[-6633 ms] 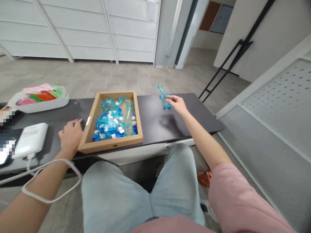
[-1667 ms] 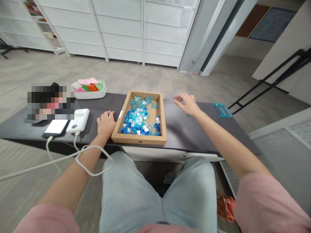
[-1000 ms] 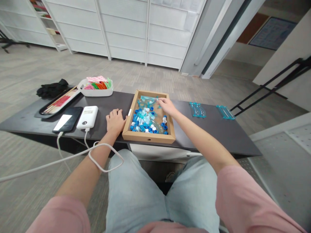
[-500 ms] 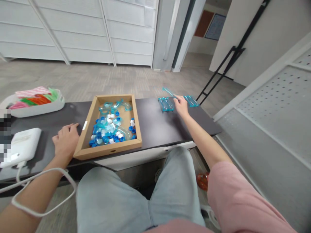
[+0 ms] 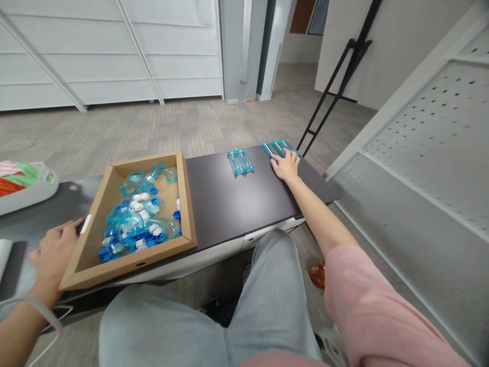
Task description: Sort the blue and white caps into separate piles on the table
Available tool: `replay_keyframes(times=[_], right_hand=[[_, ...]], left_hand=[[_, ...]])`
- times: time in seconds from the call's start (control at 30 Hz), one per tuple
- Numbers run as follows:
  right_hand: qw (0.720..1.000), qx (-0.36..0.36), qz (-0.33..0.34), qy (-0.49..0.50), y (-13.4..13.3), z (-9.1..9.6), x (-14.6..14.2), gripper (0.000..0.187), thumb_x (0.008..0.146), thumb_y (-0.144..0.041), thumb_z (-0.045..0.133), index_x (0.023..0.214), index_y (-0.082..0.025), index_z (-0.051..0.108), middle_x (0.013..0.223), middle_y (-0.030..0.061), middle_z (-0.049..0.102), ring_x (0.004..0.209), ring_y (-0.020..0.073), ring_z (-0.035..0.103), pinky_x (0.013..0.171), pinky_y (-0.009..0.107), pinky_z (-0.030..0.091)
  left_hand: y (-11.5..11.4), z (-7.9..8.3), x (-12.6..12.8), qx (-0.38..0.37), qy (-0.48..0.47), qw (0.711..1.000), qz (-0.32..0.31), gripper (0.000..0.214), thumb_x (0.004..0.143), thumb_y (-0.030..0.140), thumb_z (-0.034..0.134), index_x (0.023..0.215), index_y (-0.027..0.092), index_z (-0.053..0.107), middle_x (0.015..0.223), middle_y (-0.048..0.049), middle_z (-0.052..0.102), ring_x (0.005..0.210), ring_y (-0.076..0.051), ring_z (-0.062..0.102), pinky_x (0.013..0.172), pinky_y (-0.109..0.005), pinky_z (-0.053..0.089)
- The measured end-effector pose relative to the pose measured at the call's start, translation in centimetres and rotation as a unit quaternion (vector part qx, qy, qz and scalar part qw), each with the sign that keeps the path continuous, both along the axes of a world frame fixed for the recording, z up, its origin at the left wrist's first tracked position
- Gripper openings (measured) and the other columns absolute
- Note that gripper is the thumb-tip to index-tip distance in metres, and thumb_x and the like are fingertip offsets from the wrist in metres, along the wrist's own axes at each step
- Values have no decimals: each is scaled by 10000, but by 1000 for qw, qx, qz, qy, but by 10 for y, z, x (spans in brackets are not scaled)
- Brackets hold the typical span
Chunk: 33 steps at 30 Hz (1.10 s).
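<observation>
My right hand (image 5: pixel 286 165) lies over a row of straight clear plastic tubes with teal ends (image 5: pixel 275 147), at the far right end of the dark tabletop (image 5: pixel 233 204). Its fingers are spread and touch the near side of the row. To its left sits a group of wavy clear pieces with teal ends (image 5: pixel 241 161), laid side by side. My left hand (image 5: pixel 57 255) rests flat on the tabletop, against the left wall of a cardboard box (image 5: pixel 188 214). Inside the box are curved clear teal pieces (image 5: pixel 132 221) and blue and white connectors (image 5: pixel 137 205).
A white basket (image 5: pixel 26 191) with pink, green and orange items stands at the far left. A white cable (image 5: pixel 53 321) loops by my left wrist. Black stand legs (image 5: pixel 324 104) rise behind the tabletop's right end, and a perforated panel (image 5: pixel 431 153) borders the right.
My right hand has brought down the straight piece it held in the air, and that piece now lies in the right row. The view has turned right; my left hand stays by the box.
</observation>
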State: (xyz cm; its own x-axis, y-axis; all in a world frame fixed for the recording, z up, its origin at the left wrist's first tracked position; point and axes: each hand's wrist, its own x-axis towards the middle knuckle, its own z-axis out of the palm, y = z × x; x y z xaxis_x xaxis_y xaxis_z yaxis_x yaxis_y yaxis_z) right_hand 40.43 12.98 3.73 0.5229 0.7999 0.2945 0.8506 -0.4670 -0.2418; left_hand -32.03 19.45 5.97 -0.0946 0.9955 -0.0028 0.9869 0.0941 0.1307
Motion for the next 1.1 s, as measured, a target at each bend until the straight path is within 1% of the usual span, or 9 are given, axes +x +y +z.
replay_keyframes(times=[0.07, 0.23, 0.37, 0.47, 0.67, 0.8, 0.93, 1.03, 1.1], right_hand=[[1000, 9, -11, 6, 2, -4, 3, 492, 1213, -490, 596, 1581, -331, 881, 1850, 191, 558, 1667, 491, 446, 1342, 719, 390], [999, -8, -34, 39, 0, -5, 6, 555, 1200, -390, 534, 1651, -256, 828, 1820, 215, 610, 1635, 440, 542, 1350, 640, 448], [999, 0, -27, 40, 1, -4, 6, 564, 1177, -366, 540, 1646, -236, 823, 1775, 224, 643, 1598, 435, 573, 1337, 616, 466], [999, 12, -22, 34, 2, -3, 4, 551, 1159, -386, 570, 1615, -220, 832, 1758, 238, 645, 1585, 442, 568, 1325, 619, 463], [999, 35, -28, 6, -5, 11, -8, 567, 1113, -404, 632, 1597, -147, 775, 1749, 299, 611, 1601, 465, 529, 1314, 641, 424], [997, 74, -15, 8, -4, 22, -24, 513, 1121, -434, 599, 1504, -156, 798, 1626, 310, 687, 1512, 477, 558, 1266, 678, 421], [992, 81, 88, 24, 21, 40, -71, 426, 1158, -489, 570, 1319, -210, 848, 1489, 263, 769, 1447, 461, 614, 1242, 675, 435], [972, 76, 215, 49, 45, 62, -136, 375, 1153, -472, 600, 1294, -227, 848, 1389, 210, 818, 1327, 400, 707, 1216, 608, 482], [942, 52, 323, 74, 57, 77, -191, 367, 1144, -466, 646, 1333, -221, 842, 1314, 174, 842, 1197, 345, 763, 1160, 538, 536]], left_hand=[[1, 0, 0, 0, 9, 1000, -1, 841, 1075, 505, 251, 1901, 404, 371, 1929, -206, 485, 1785, -404, 476, 1402, -670, 375], [4, 7, 5, -31, 45, 998, -7, 935, 1117, 574, 51, 1829, 161, 496, 1859, -323, 509, 1731, -491, 523, 1360, -702, 445], [5, 8, 5, -30, 57, 998, -15, 1018, 1115, 612, -31, 1808, 118, 528, 1826, -341, 528, 1682, -523, 572, 1340, -708, 470], [6, 3, 2, -17, 56, 998, -16, 918, 1145, 575, 47, 1788, 170, 562, 1807, -317, 569, 1682, -489, 583, 1328, -691, 488], [1, 2, 11, 6, 25, 999, -19, 770, 1200, 442, 152, 1778, 159, 575, 1835, -299, 552, 1685, -463, 577, 1359, -672, 472], [-9, 13, 22, 15, -16, 999, -36, 707, 1211, 367, 256, 1757, 60, 583, 1817, -367, 534, 1684, -493, 555, 1351, -708, 464], [-15, 18, 29, 41, -53, 997, -42, 641, 1204, 311, 373, 1732, 37, 612, 1781, -389, 564, 1650, -494, 568, 1326, -719, 465], [-17, 16, 30, 51, -65, 996, -39, 634, 1205, 298, 392, 1741, 46, 619, 1786, -375, 567, 1644, -490, 563, 1328, -693, 446], [-17, 13, 30, 59, -73, 995, -35, 620, 1209, 331, 455, 1750, 87, 632, 1799, -354, 565, 1657, -472, 550, 1335, -658, 427]])
